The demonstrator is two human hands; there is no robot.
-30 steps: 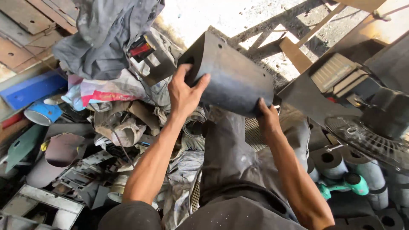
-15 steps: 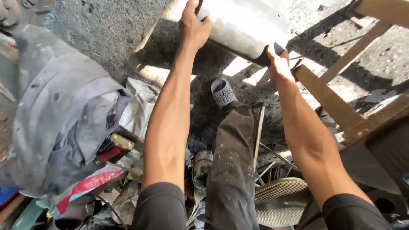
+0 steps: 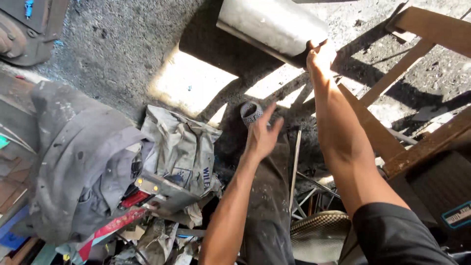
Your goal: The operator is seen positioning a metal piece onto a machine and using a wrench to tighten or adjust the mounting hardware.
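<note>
1. Dark, gritty ground (image 3: 122, 44) crossed by bright patches of sun lay under a heap of scrap, with the person's own trouser leg (image 3: 267, 211) stretched out through the middle of it.
2. Nearest, below and right of the left hand, sat a rounded piece of woven metal mesh (image 3: 319, 235); thin metal rods (image 3: 294, 167) ran up past it, just right of the leg.
3. Left of that hand lay a crumpled grey sack (image 3: 181, 147), creased and dusty, and further left a grey cloth (image 3: 73, 162) draped over a bulky heap, with a red strip (image 3: 110, 228) showing beneath it.
4. The left hand (image 3: 261, 137) hung over the leg with its fingers loosely spread, released, gripping nothing.
5. Just beyond its fingertips the shoe (image 3: 251, 113), patterned at the sole, pointed away.
6. Right of both arms, brown wooden beams (image 3: 392, 83) crossed at angles, one passing close behind the right forearm.
7. Farthest out, the right hand (image 3: 321, 55) grasped the lower end of a curved grey metal sheet (image 3: 274, 24), smooth and dull, rolled like a half-pipe, which lay tilted over the ground and cast a dark shadow to its left.
</note>
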